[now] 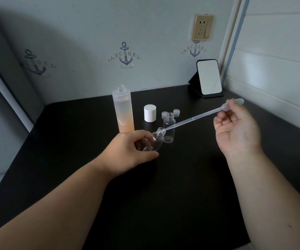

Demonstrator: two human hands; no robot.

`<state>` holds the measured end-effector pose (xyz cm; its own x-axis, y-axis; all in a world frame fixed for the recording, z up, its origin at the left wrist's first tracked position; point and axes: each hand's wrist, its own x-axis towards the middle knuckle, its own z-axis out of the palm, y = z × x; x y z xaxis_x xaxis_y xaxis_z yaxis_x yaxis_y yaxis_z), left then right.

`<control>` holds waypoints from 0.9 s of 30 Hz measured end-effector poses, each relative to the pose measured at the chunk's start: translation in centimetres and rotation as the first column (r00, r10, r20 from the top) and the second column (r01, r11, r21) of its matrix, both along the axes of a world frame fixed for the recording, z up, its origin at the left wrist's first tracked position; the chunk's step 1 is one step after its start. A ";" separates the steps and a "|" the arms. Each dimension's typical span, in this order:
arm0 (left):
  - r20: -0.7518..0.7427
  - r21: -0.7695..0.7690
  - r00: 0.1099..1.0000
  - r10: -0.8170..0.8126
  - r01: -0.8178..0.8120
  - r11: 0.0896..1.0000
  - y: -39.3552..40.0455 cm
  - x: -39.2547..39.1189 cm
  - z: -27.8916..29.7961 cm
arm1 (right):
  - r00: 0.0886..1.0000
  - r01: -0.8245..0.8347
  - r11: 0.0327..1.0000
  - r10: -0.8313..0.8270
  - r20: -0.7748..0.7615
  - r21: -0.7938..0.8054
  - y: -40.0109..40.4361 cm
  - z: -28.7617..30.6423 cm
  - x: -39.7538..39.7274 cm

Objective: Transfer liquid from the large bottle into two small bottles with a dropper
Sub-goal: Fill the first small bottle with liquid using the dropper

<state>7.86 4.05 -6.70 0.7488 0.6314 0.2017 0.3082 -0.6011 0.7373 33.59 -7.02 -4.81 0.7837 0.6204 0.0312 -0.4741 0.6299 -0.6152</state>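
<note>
Dropper tip is sitting at the mouth of a tilted small bottle that the left hand is gripping on the worktop; the right hand is pinching its bulb. Uncapped large bottle is standing behind.

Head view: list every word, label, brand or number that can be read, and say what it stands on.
"ANCHORS", arched over the anchor print in the middle of the wall.
"ANCHORS", over the anchor print below the socket, top partly hidden by the socket.
"ANCHORS", over the left anchor print, in shadow, only partly legible.
Small line under each anchor: too blurred to read.
Large bottle, white cap, small bottles, dropper: no text visible.
</note>
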 end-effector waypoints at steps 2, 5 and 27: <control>0.002 -0.003 1.000 -0.002 0.002 1.000 -0.1 0.0 0.0 | 1.000 0.002 1.000 -0.002 0.007 -0.003 0.0 -0.1 0.1; 0.000 0.005 1.000 -0.001 0.001 1.000 -0.1 0.0 0.1 | 1.000 0.001 1.000 -0.001 0.023 -0.007 0.1 -0.2 0.2; 0.008 0.052 0.999 0.033 -0.033 0.998 -0.3 0.0 0.1 | 0.997 0.033 0.995 -0.026 0.076 -0.093 -0.2 -0.5 0.2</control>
